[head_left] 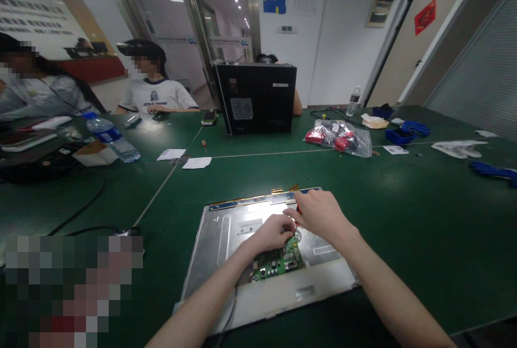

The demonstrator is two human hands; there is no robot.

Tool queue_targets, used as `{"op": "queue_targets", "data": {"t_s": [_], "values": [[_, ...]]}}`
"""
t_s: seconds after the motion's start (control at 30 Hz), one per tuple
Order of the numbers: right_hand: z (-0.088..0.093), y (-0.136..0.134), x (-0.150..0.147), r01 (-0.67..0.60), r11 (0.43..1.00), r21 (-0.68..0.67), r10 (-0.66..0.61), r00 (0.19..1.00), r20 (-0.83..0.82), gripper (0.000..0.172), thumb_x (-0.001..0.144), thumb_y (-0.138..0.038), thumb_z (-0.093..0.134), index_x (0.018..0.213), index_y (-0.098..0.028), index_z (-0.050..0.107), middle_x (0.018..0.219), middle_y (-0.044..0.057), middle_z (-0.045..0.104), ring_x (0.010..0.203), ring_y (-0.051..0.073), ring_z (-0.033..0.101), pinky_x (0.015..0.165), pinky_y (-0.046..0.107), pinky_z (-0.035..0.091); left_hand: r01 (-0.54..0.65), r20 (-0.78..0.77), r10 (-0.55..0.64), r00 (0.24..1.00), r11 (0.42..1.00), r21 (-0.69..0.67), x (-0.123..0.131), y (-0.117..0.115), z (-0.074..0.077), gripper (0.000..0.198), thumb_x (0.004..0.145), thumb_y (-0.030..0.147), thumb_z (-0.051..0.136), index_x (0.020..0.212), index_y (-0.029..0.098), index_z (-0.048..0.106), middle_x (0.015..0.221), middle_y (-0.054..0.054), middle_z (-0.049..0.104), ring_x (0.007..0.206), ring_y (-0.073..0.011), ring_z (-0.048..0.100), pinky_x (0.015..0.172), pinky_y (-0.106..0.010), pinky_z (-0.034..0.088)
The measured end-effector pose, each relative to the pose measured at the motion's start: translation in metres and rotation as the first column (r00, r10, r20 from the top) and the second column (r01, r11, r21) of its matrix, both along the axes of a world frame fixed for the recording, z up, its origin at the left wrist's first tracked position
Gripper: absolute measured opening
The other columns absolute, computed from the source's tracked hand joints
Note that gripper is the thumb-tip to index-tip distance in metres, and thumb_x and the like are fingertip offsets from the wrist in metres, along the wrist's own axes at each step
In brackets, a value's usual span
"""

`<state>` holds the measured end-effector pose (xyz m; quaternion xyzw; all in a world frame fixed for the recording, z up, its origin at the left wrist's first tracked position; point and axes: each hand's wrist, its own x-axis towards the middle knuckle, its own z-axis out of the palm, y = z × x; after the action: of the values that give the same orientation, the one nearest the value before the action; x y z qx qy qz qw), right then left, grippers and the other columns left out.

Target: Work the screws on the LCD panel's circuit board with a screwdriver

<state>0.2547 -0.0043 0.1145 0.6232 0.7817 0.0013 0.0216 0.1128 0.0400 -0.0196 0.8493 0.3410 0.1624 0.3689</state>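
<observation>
A silver metal display panel [208, 251] lies flat on the green table in front of me, with a thin blue strip board [242, 203] along its far edge. A green circuit board [297, 251] sits on the panel's middle. My right hand [323, 216] is closed round a red-handled screwdriver [299, 209], mostly hidden by the fingers and pointing down at the board's far edge. My left hand [277, 231] rests over the board, its fingertips pinched close to the screwdriver's lower end. What those fingertips hold, if anything, is hidden.
A black computer case [258, 97] stands upright at the back. A clear bag with red items [341, 138] and blue trays [399, 136] lie at back right. A water bottle [111, 135] leans over a cardboard box [95, 154] at left. Other people sit across the table [404, 208].
</observation>
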Motion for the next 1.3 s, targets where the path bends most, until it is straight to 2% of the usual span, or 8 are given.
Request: {"op": "queue_targets", "data": {"t_s": [0.1, 0.27, 0.57, 0.73, 0.83, 0.93, 1.1, 1.3], "values": [[-0.002, -0.003, 0.002, -0.021, 0.999, 0.024, 0.021, 1.0, -0.004, 0.038, 0.093, -0.049, 0.041, 0.088, -0.017, 0.061, 0.076, 0.009, 0.069, 0.073, 0.024, 0.067, 0.057, 0.029, 0.042, -0.006, 0.005, 0.006, 1.0, 1.0, 0.0, 0.0, -0.001, 0.003, 0.014, 0.07, 0.005, 0.054, 0.07, 0.014, 0.065, 0.071, -0.001, 0.066, 0.066, -0.0142, 0.057, 0.064, -0.021, 0.042], [-0.005, -0.004, 0.0, -0.168, 0.986, -0.006, 0.168, 0.986, -0.001, 0.023, 0.093, -0.035, 0.042, 0.097, -0.019, 0.057, 0.078, 0.008, 0.069, 0.072, 0.022, 0.066, 0.057, 0.028, 0.039, -0.006, 0.017, 0.006, 1.0, 1.0, -0.005, 0.001, 0.001, 0.003, 0.013, 0.068, 0.004, 0.054, 0.066, 0.014, 0.062, 0.068, -0.001, 0.066, 0.067, -0.0152, 0.058, 0.063, -0.021, 0.041], [0.0, -0.005, 0.015, -0.238, 0.971, -0.019, 0.235, 0.968, -0.091, 0.017, 0.086, -0.024, 0.049, 0.102, -0.019, 0.049, 0.085, 0.005, 0.07, 0.073, 0.021, 0.065, 0.053, 0.027, 0.034, 0.02, 0.033, -0.019, 0.999, 0.999, -0.025, -0.002, 0.003, -0.004, 0.015, 0.07, 0.005, 0.054, 0.073, 0.013, 0.065, 0.073, -0.002, 0.068, 0.067, -0.0153, 0.059, 0.065, -0.022, 0.043], [-0.001, -0.004, 0.013, -0.166, 0.986, -0.007, 0.166, 0.986, -0.022, 0.024, 0.089, -0.039, 0.051, 0.101, -0.019, 0.051, 0.082, 0.008, 0.07, 0.074, 0.024, 0.067, 0.054, 0.028, 0.036, 0.034, 0.034, -0.033, 0.999, 0.999, -0.03, -0.002, 0.004, -0.004, 0.019, 0.069, 0.004, 0.053, 0.076, 0.015, 0.066, 0.075, -0.001, 0.068, 0.071, -0.0153, 0.059, 0.069, -0.022, 0.044], [-0.002, 0.0, 0.01, -0.123, 0.992, 0.007, 0.122, 0.992, 0.023, 0.032, 0.092, -0.048, 0.043, 0.096, -0.019, 0.055, 0.079, 0.009, 0.07, 0.074, 0.025, 0.067, 0.056, 0.028, 0.038, 0.019, 0.027, -0.018, 0.999, 1.0, -0.022, -0.002, 0.003, -0.003, 0.018, 0.069, 0.004, 0.053, 0.076, 0.015, 0.066, 0.075, -0.001, 0.067, 0.07, -0.0145, 0.058, 0.067, -0.021, 0.044], [-0.001, 0.001, 0.009, -0.123, 0.992, 0.014, 0.123, 0.992, 0.012, 0.03, 0.095, -0.043, 0.037, 0.097, -0.019, 0.055, 0.078, 0.008, 0.07, 0.072, 0.023, 0.067, 0.056, 0.028, 0.036, 0.003, 0.016, -0.003, 1.0, 1.0, -0.015, -0.001, 0.002, -0.003, 0.013, 0.07, 0.006, 0.055, 0.072, 0.014, 0.065, 0.072, -0.001, 0.065, 0.066, -0.0138, 0.056, 0.064, -0.021, 0.043], [0.0, -0.004, 0.013, -0.223, 0.974, 0.028, 0.225, 0.969, -0.101, 0.021, 0.087, -0.03, 0.047, 0.103, -0.017, 0.051, 0.084, 0.007, 0.07, 0.067, 0.019, 0.063, 0.052, 0.027, 0.03, 0.005, 0.011, -0.005, 1.0, 1.0, 0.001, -0.001, 0.003, -0.002, 0.011, 0.069, 0.006, 0.055, 0.069, 0.014, 0.063, 0.069, 0.0, 0.064, 0.065, -0.0142, 0.055, 0.064, -0.022, 0.041], [-0.001, 0.0, 0.014, -0.15, 0.988, 0.03, 0.151, 0.988, -0.041, 0.028, 0.091, -0.046, 0.044, 0.096, -0.02, 0.053, 0.078, 0.005, 0.069, 0.067, 0.021, 0.064, 0.051, 0.027, 0.029, 0.017, 0.034, -0.017, 0.999, 1.0, -0.004, -0.002, 0.001, -0.001, 0.016, 0.069, 0.004, 0.054, 0.074, 0.014, 0.065, 0.073, 0.0, 0.065, 0.067, -0.0137, 0.057, 0.065, -0.021, 0.041]]}}
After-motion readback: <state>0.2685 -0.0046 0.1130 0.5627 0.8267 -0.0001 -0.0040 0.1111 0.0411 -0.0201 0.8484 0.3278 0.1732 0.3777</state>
